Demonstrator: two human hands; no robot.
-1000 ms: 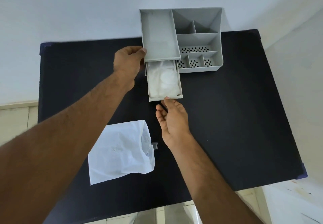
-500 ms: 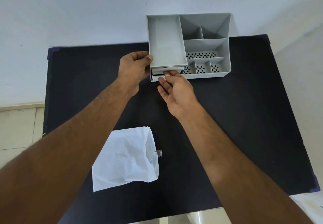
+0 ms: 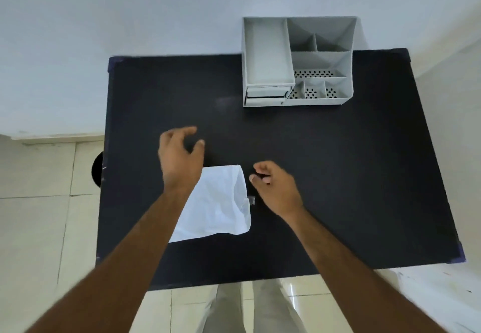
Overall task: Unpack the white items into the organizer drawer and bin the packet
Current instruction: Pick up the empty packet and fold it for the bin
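Observation:
The grey organizer (image 3: 322, 62) stands at the far right of the black table (image 3: 338, 176), and its drawers (image 3: 265, 96) are pushed in, so the white items are hidden. The white paper packet (image 3: 218, 205) lies flat on the table near the front, its open mouth facing right. My left hand (image 3: 181, 158) hovers over the packet's upper left corner with fingers spread and holds nothing. My right hand (image 3: 276, 187) is just right of the packet's mouth, fingers loosely curled, also holding nothing.
A small clear scrap (image 3: 251, 200) lies beside the packet's mouth. A dark round object (image 3: 97, 170) shows on the tiled floor past the table's left edge. White walls stand behind and to the right of the table. My legs show below the front edge.
The drawer with the white items was pushed shut. Both hands then left the organizer and came back toward the packet. The view shifted, so the organizer now sits farther right.

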